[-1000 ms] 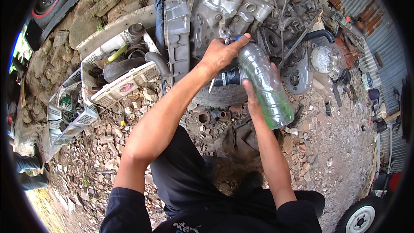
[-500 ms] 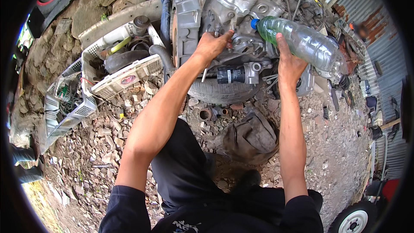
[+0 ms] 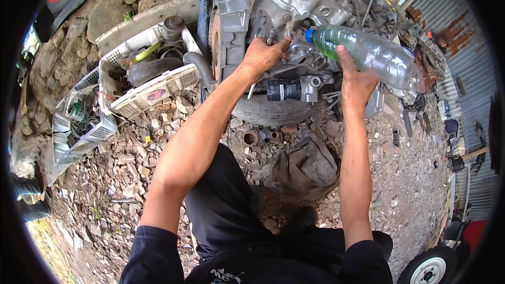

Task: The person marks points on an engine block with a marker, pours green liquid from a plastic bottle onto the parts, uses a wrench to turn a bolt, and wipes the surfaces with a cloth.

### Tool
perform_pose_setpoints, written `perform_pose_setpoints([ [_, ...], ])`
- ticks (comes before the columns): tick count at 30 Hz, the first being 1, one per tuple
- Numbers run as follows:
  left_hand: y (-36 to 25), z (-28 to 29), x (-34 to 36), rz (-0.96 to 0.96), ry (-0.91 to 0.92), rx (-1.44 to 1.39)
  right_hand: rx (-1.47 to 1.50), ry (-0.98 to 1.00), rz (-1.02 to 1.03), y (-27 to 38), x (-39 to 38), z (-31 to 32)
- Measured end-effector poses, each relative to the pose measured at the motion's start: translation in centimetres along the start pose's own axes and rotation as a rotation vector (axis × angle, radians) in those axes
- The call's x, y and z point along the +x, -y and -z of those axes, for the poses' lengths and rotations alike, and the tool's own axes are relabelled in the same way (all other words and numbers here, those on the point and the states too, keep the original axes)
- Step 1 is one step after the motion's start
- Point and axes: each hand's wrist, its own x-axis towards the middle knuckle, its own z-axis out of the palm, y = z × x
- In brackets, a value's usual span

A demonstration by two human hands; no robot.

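My right hand (image 3: 357, 81) is wrapped round a large clear plastic bottle (image 3: 386, 59), its thumb lying along the near side. The bottle lies nearly level, with its blue cap (image 3: 309, 36) pointing left at the engine and green-tinted liquid near the neck. Against the engine block (image 3: 294, 8), my left hand (image 3: 261, 59) is closed on a thin tool with a white handle (image 3: 251, 91). Its metallic tip shows above the fingers; the kind of tool I cannot make out. Below that hand sits a black oil filter (image 3: 284, 90) on the engine's near side.
The engine rests on a tyre (image 3: 273, 111). White plastic crates (image 3: 152, 100) with hoses and parts stand at the left. A dark crumpled bag (image 3: 307, 168) and a rusty pipe fitting (image 3: 251, 138) lie on the gravel. Corrugated metal sheeting (image 3: 468, 68) lines the right.
The bottle's cap end has dipped slightly and the bottle has shifted a little right. My left hand has moved slightly right, still gripping the tool.
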Motion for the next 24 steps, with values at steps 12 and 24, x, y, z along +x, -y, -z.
perform_pose_setpoints([
  [12, -0.7, -0.5, -0.8, -0.005, 0.047, 0.012, -0.025, 0.115, -0.097, -2.0, -3.6, 1.8],
  [24, 0.2, -0.2, -0.3, 0.080, 0.302, 0.389, 0.052, 0.579, -0.032, -13.0, -13.6, 3.6],
])
